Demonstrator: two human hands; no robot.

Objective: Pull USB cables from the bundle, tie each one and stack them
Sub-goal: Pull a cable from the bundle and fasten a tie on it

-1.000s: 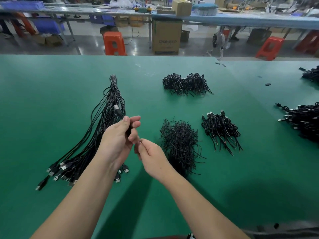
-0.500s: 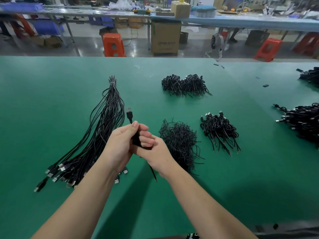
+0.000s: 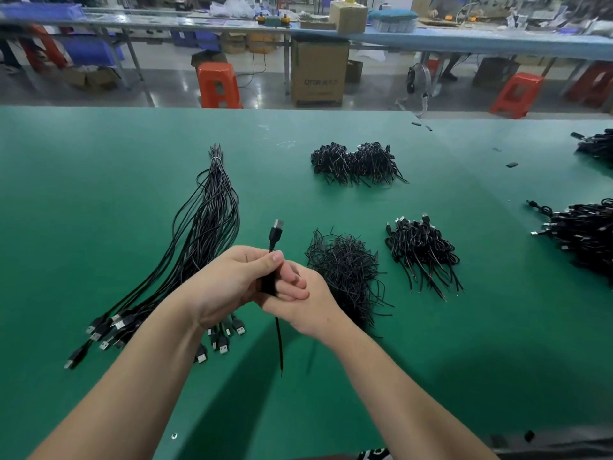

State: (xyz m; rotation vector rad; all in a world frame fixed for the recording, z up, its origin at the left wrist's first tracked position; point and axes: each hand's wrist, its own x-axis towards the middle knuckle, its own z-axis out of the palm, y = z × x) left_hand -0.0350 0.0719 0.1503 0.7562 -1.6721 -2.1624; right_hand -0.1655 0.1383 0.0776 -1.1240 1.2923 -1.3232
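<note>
Head view: left hand (image 3: 229, 280) and right hand (image 3: 298, 298), fingers pinching coiled USB cable (image 3: 276, 232); keep loops tight while tying.

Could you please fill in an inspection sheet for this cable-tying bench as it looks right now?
Surface: green table, flat, far edge facing an aisle.
Job's things: long cable bundle tied at its far end, plugs fanned out near the left arm; tied-cable pile; a second pile farther back.
Clutter: loose tangle of thin wires; small black bits at the right.
Grippers: left hand and right hand both grip one cable, plug up, tail hanging.
Cables: more piles at the right edge.
Surroundings: orange stool, cardboard box, another bench behind.
</note>
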